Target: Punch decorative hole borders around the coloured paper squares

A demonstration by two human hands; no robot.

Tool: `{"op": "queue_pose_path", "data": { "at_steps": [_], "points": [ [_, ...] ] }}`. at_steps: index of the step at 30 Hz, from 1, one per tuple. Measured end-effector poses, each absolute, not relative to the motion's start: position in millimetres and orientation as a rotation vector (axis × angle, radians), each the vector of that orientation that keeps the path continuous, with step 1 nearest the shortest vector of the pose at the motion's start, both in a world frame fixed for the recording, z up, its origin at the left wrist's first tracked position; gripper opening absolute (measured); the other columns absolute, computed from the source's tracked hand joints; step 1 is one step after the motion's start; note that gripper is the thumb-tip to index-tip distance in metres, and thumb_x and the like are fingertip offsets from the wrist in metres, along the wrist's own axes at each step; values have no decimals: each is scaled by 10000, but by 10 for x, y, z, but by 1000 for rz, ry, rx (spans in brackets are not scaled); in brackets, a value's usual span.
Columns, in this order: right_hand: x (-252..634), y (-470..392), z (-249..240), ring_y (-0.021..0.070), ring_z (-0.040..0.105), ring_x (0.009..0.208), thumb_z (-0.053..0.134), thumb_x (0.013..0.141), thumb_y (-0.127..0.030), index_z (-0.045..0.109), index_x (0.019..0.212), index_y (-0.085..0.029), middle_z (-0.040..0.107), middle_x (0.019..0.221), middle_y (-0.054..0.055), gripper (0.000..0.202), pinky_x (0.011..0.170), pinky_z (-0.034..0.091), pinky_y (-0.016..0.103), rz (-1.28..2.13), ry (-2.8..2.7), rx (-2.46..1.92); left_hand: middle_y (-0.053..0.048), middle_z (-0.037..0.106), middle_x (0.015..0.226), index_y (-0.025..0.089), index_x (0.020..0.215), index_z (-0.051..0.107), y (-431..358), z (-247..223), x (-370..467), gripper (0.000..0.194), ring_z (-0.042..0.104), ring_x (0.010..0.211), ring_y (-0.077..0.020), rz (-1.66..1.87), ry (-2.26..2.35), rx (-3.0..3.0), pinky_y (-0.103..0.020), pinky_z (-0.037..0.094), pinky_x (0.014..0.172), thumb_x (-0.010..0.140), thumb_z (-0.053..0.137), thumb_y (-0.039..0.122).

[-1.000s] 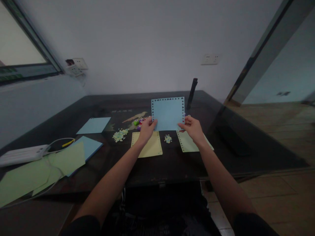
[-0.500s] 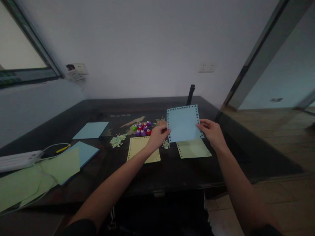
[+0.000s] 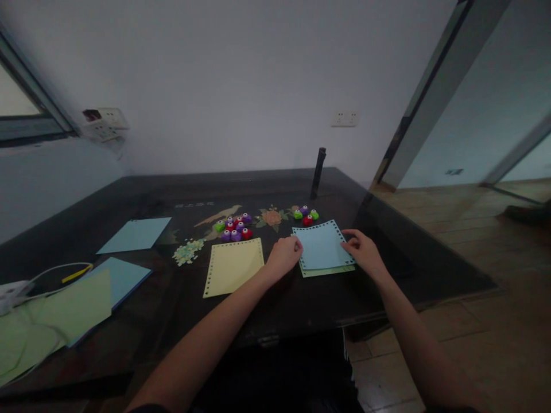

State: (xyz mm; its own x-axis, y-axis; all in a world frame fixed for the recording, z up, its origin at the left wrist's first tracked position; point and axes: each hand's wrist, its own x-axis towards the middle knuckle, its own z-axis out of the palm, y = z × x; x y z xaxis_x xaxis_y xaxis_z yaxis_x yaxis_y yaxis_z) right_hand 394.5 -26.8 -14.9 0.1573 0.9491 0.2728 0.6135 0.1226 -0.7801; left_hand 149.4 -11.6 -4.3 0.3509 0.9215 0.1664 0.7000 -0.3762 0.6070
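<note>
A light blue sheet (image 3: pixel 321 245) with small holes punched along its edges lies over a pale green sheet (image 3: pixel 329 271), of which only the lower edge shows. My left hand (image 3: pixel 284 257) pinches the blue sheet's left edge. At its right edge, my right hand (image 3: pixel 363 249) grips it between thumb and fingers. To the left of my left hand rests a yellow sheet (image 3: pixel 235 265) with punched edges. Behind the sheets are two groups of red, purple and green pieces with eye-like tops, one on the left (image 3: pixel 235 226) and one on the right (image 3: pixel 306 215).
A black upright stick (image 3: pixel 317 174) stands at the back of the dark table (image 3: pixel 181 304). Small pale pieces (image 3: pixel 188 251) lie left of the yellow sheet. Farther left are a blue sheet (image 3: pixel 135 235), stacked green papers (image 3: pixel 80 304), a cable and a yellow item (image 3: pixel 76 273).
Both hands have lowered the blue sheet onto the pale green one. The right group of coloured pieces behind it has come into sight. The view has turned slightly to the right.
</note>
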Motion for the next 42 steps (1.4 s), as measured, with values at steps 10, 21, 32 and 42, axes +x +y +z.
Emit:
{"op": "queue_pose_path", "data": {
  "at_steps": [10,21,32,42],
  "points": [
    [3938,-284,-297,147,545,573,561,714,-247,611,1026,-195,578,627,-18,321,538,399,250,364,-1660,-1744,-70,693,852,214,884,641,-209,-15,1534,165,642,762,-207,481,1515,2260,-304,477,690,801,498,212],
    [3933,-271,-320,148,554,604,553,740,-229,613,1008,-191,581,647,-12,277,571,397,251,321,-1729,-1774,-82,686,868,199,887,638,-202,-39,1525,162,641,792,-205,455,1491,2296,-294,474,711,805,498,198],
    [3829,-337,-279,165,530,665,563,767,-232,617,1019,-201,559,782,32,260,592,368,270,50,-1836,-1911,-91,673,926,214,969,613,-246,-13,1540,193,633,864,-242,361,1524,2343,-338,469,751,808,510,243],
    [3817,-338,-189,180,540,716,491,822,-281,640,952,-202,545,854,54,213,615,390,290,20,-1803,-1869,-78,632,948,212,979,608,-399,335,1187,216,603,813,-213,514,1411,2519,-290,442,677,841,475,311]
  ]
}}
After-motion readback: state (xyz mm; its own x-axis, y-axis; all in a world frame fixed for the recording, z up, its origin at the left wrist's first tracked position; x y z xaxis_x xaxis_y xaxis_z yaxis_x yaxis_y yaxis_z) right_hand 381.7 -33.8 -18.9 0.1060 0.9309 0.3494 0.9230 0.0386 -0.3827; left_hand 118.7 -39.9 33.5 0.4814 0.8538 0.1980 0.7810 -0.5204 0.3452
